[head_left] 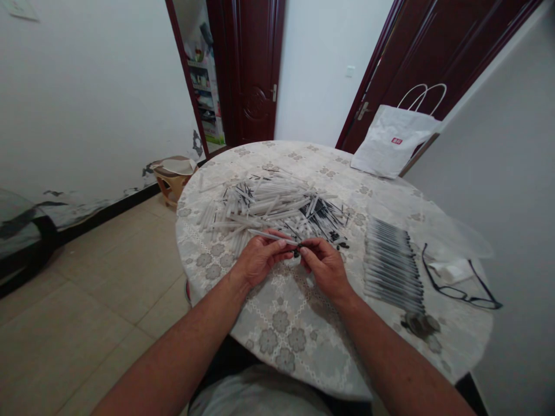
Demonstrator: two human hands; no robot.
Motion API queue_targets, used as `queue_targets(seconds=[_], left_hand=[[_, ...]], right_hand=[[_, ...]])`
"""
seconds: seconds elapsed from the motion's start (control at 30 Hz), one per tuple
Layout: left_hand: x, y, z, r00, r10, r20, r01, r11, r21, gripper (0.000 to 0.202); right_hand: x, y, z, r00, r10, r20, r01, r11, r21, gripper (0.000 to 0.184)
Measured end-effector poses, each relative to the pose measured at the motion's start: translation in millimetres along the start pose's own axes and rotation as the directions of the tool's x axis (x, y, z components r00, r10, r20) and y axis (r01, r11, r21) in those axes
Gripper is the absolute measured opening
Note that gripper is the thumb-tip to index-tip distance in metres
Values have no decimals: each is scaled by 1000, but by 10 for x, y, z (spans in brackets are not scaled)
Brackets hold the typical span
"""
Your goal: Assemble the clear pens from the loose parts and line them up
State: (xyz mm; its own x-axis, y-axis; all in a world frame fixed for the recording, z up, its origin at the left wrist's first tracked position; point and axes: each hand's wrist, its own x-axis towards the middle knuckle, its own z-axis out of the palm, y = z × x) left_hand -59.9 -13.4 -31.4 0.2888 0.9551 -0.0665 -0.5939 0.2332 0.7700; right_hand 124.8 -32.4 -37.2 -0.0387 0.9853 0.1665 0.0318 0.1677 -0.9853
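Near the front of the pile, my left hand (pixel 260 259) is closed around a whitish pen barrel (pixel 269 235), whose far end points to the left. The fingertips of my right hand (pixel 326 267) pinch a small black piece (pixel 300 245) at the barrel's right end; its exact shape is mostly hidden by my fingers. Beyond both hands lies a heap of loose whitish pen barrels (pixel 277 201). Thin dark refills (pixel 323 212) are bunched at the heap's right side, with a few small black parts (pixel 341 245) in front of them.
Right of my hands, pens with dark ends (pixel 390 266) lie in a neat row. Eyeglasses (pixel 466 296) and a dark round clump (pixel 420 325) rest beyond and below it. A white paper bag (pixel 394 141) stands at the back right of the round table (pixel 281 346). A stool (pixel 172 173) is at left.
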Motion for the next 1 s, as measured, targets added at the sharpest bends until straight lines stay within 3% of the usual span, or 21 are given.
queue_targets(seconds=[0.2,0.6,0.9,1.0], left_hand=[[4,-18,1,999,-6,-35,8,999,53,29],[10,-18,-4,999,-28,-42,30,998,52,32],[-9,-12,30,997,-9,-79,15,997,79,34],[-10,-14,36,997,-4,-81,12,996,89,34]], right_hand=[[2,11,-6,1000,-31,-2,31,999,-26,21],[-21,-46,-51,942,-336,29,325,881,-344,11],[-22,-36,-57,950,-314,4,279,837,-471,15],[-27,-46,-56,932,-361,22,321,797,-512,14]])
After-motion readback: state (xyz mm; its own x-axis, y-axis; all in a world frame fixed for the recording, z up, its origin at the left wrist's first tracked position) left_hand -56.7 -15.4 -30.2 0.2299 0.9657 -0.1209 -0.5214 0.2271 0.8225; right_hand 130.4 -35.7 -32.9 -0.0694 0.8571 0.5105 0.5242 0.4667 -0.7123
